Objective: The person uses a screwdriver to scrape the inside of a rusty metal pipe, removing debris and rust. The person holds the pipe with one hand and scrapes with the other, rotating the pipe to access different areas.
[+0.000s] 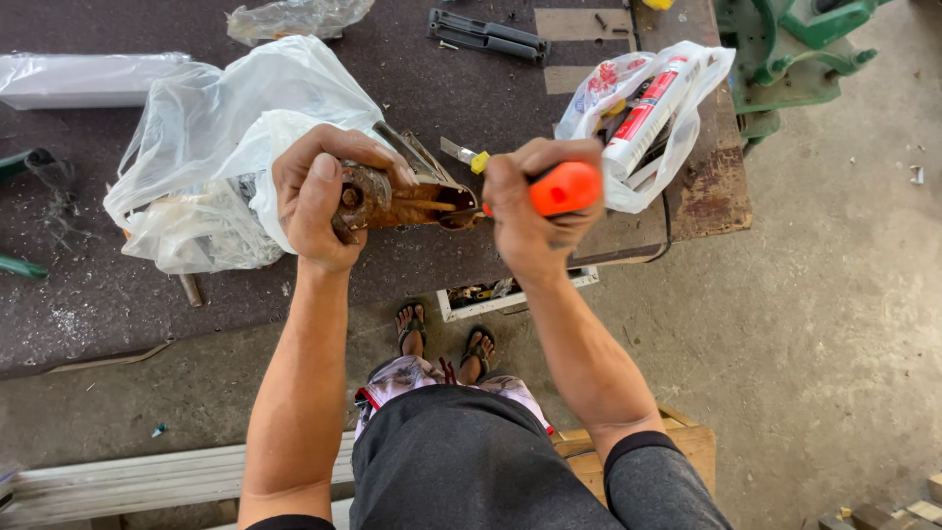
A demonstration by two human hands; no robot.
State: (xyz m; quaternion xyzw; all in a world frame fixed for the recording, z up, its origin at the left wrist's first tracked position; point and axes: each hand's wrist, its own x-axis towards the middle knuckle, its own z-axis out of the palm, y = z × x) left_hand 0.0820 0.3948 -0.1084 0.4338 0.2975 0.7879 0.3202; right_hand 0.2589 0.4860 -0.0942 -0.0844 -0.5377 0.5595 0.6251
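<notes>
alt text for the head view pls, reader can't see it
Seen from above, a person's left hand grips a rusty metal tool while the right hand works an orange-handled knife against it. Behind lie white plastic bags and a sealant tube on a dark workbench.

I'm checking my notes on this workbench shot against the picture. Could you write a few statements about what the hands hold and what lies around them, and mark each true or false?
1. The left hand grips a rusty metal tool. True.
2. The right hand holds a blue-handled tool. False: the handle is orange.
3. A white plastic bag lies on the table behind the left hand. True.
4. The tubes in the bag at the right stand upright on the floor. False: they lie in a bag on the table.
5. The person wears closed boots. False: sandals show below the table edge.
</notes>
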